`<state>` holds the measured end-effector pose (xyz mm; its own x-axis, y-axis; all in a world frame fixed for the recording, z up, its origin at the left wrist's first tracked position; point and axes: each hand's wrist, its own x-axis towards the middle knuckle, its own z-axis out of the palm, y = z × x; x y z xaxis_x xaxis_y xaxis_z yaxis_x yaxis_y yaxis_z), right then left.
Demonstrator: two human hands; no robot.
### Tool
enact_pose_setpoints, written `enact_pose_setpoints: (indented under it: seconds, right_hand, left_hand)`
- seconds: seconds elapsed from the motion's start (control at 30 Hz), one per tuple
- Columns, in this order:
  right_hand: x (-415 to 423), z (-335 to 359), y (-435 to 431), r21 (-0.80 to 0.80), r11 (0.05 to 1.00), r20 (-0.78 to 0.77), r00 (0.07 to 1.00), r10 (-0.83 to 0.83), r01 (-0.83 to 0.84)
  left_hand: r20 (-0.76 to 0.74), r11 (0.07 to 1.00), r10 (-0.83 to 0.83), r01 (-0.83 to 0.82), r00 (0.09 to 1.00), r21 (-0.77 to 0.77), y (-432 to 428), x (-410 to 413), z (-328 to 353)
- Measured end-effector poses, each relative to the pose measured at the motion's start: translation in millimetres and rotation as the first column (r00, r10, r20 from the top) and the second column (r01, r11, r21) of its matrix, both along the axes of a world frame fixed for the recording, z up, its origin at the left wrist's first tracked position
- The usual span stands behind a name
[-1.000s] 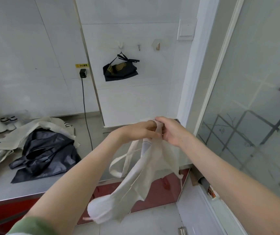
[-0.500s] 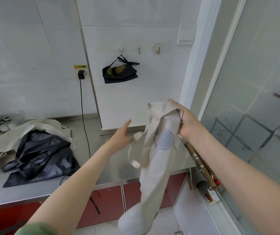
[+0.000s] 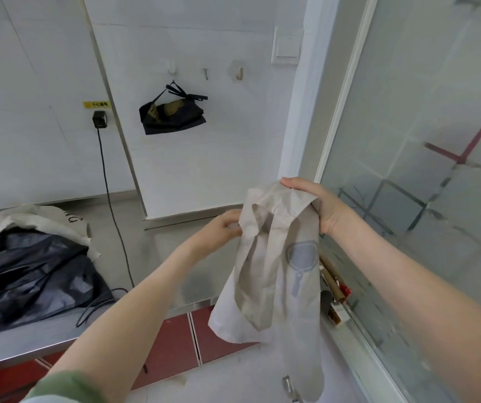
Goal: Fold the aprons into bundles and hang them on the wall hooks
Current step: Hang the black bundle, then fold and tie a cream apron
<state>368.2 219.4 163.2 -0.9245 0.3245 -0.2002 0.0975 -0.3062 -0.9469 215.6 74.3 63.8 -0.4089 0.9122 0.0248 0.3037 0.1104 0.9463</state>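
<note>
Crumpled beige apron (image 3: 277,274) — limp, both hands gripping

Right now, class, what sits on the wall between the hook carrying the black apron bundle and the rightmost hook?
A single small hook, with nothing hanging on it; the head view shows it.

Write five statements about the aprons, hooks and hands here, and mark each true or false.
1. The right hand grips the top of the beige apron. True.
2. Every hook on the wall carries a bundle. False: only the left hook carries a black bundle; the middle hook and right hook are bare.
3. A dark apron lies on the steel counter. True.
4. The beige apron is folded into a tight bundle. False: it hangs long and loose.
5. The left hand rests flat on the counter. False: it holds the apron's upper edge, in the air.
</note>
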Motion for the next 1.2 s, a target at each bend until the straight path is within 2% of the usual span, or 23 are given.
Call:
enact_pose_setpoints:
  seconds: [0.07,0.1,0.13,0.17,0.23,0.27,0.33,0.37,0.4,0.47,0.5,0.53,0.6,0.67,0.8,0.83,0.93,0.97,1.03,1.2]
  right_hand:
    - [0,-4,10,0.082,0.996,0.065,0.997,-0.033,0.028]
    - [-2,-9,17,0.213,0.976,0.138,0.988,-0.067,0.036]
    - [-4,-14,23,0.404,0.915,0.231,0.966,-0.119,0.016]
    - [-7,-20,26,0.591,0.805,0.321,0.93,-0.18,-0.049]
    - [-11,-29,25,0.806,0.574,0.344,0.904,-0.253,-0.146]
    - [-13,-30,19,0.846,0.514,0.287,0.935,-0.211,-0.143]
    - [-17,-29,-3,0.875,0.47,0.148,0.989,-0.03,-0.116]
    - [-21,-30,-14,0.904,0.4,0.142,0.988,0.062,-0.155]
    - [-25,-34,-24,0.94,0.265,0.19,0.974,0.122,-0.217]
    - [-35,-48,-36,0.952,-0.017,0.307,0.945,0.117,-0.307]
    - [-39,-54,-38,0.944,-0.103,0.321,0.945,0.07,-0.313]
    - [-43,-58,-36,0.946,-0.144,0.296,0.955,0.018,-0.291]
    - [-48,-58,-31,0.962,-0.145,0.23,0.973,-0.028,-0.231]
    - [-51,-56,-27,0.968,-0.107,0.229,0.973,0.002,-0.227]
    - [-47,-58,-23,0.986,0.066,0.15,0.987,0.056,-0.153]
    - [-45,-57,-22,0.984,0.121,0.124,0.991,0.051,-0.129]
    - [-39,-49,-19,0.919,0.393,0.041,0.999,-0.006,-0.035]
    - [-38,-47,-18,0.891,0.455,0.019,1.0,-0.013,-0.011]
    - [-38,-43,-17,0.867,0.499,-0.004,1.0,0.017,-0.005]
    - [-34,-35,-9,0.839,0.541,-0.083,0.996,0.031,0.053]
  left_hand:
    - [0.001,0.998,0.054,-0.053,0.999,-0.019,-1,0,-2]
    - [-0.024,0.995,0.095,-0.096,0.995,-0.037,-3,-1,-3]
    - [-0.074,0.988,0.133,-0.138,0.988,-0.065,-5,-3,-4]
    - [-0.141,0.981,0.154,-0.169,0.978,-0.096,-7,-3,-4]
    - [-0.279,0.968,0.146,-0.195,0.949,-0.156,-9,-3,-2]
    - [-0.34,0.962,0.135,-0.205,0.931,-0.178,-9,-3,-1]
    - [-0.416,0.957,0.133,-0.226,0.899,-0.183,-6,-2,1]
    - [-0.434,0.956,0.137,-0.234,0.89,-0.177,-4,-1,3]
    - [-0.441,0.956,0.143,-0.239,0.886,-0.17,-2,1,5]
    - [-0.443,0.957,0.156,-0.246,0.883,-0.154,-1,6,12]
    - [-0.457,0.958,0.149,-0.243,0.877,-0.155,-2,7,16]
    - [-0.475,0.96,0.134,-0.233,0.87,-0.156,-2,8,18]
    - [-0.474,0.964,0.122,-0.218,0.872,-0.153,-6,5,18]
    - [-0.464,0.962,0.157,-0.241,0.872,-0.126,-12,2,18]
    - [-0.491,0.956,0.133,-0.242,0.861,-0.164,-23,-6,21]
    - [-0.454,0.952,0.116,-0.23,0.883,-0.202,-25,-7,22]
    - [-0.313,0.914,-0.014,-0.115,0.95,-0.388,-33,-9,19]
    - [-0.267,0.892,-0.069,-0.06,0.961,-0.448,-35,-9,15]
    - [-0.236,0.865,-0.123,-0.013,0.964,-0.502,-37,-5,9]
    - [-0.366,0.825,-0.166,-0.074,0.916,-0.56,-36,-5,-7]
